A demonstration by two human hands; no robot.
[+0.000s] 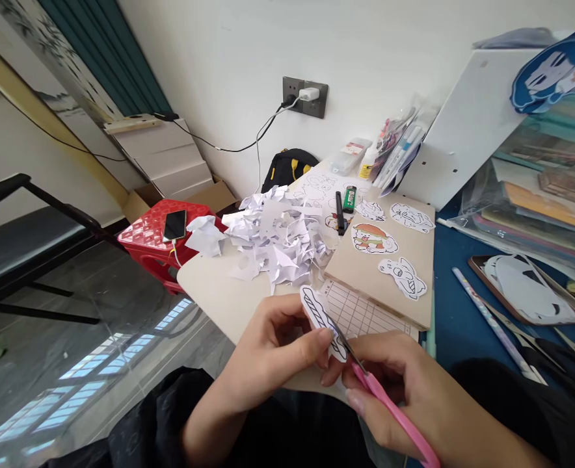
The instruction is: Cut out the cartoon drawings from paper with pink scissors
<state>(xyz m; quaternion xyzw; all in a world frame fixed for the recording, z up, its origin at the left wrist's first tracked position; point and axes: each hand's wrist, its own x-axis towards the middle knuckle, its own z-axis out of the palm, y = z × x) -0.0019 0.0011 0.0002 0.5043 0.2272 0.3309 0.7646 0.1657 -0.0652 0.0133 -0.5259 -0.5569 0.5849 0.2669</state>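
My left hand (278, 348) pinches a white paper cutout (315, 311) with a black line drawing on it, thumb on top. Pink-handled scissors (389, 406) are held in my right hand (409, 383), their blades lying along the cutout's right edge. Both hands are over the near edge of the pale table, in front of a brown board (341, 260). On that board lie several cutouts, among them a coloured one with an orange hat (373, 238) and a black-and-white one (403, 278). A gridded sheet (353, 309) shows below the board, partly behind my hands.
Crumpled paper scraps (282, 244) heap on the table's left part. A black cutter (340, 213) and a green box (350, 199) lie behind the board. At left, a phone (175, 225) rests on a red stool (146, 227). A pencil (492, 322) and black-handled scissors (541, 344) are at right.
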